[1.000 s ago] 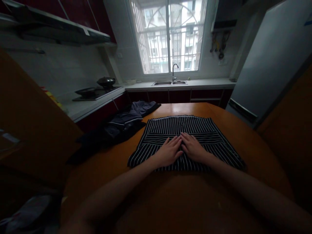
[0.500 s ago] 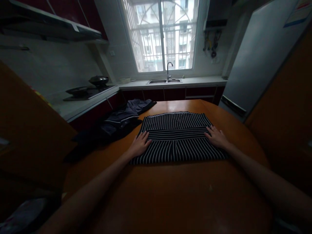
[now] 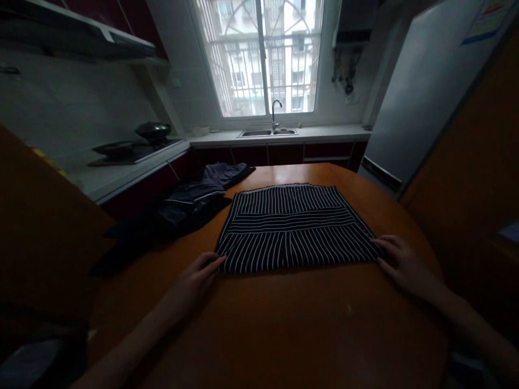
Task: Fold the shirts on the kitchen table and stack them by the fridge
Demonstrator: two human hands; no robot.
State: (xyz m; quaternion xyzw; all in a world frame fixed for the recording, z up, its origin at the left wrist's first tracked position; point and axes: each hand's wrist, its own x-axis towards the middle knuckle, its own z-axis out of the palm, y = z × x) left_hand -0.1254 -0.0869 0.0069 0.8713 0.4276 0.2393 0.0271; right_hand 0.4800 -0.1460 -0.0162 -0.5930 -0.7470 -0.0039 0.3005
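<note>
A black garment with white stripes (image 3: 290,246) lies folded flat on the wooden table in front of me, a band of crosswise stripes over its middle. At its near left corner, my left hand (image 3: 198,275) pinches the cloth between thumb and fingers. My right hand (image 3: 405,267) is at the near right corner, its fingertips on the side edge and its thumb by the corner, closed on the cloth. Part of each hand's grip is hidden under the fabric.
Dark clothes (image 3: 190,197) lie heaped on the table's left side. The round-edged wooden table (image 3: 284,324) fills the foreground. Beyond it are a counter with a sink (image 3: 267,133), a stove with a wok (image 3: 152,131) at left and a fridge (image 3: 409,97) at right.
Both hands have come off the garment's middle, where they lay flat, and moved nearer and outward to its near corners. Their fingers have closed there. The garment keeps its place.
</note>
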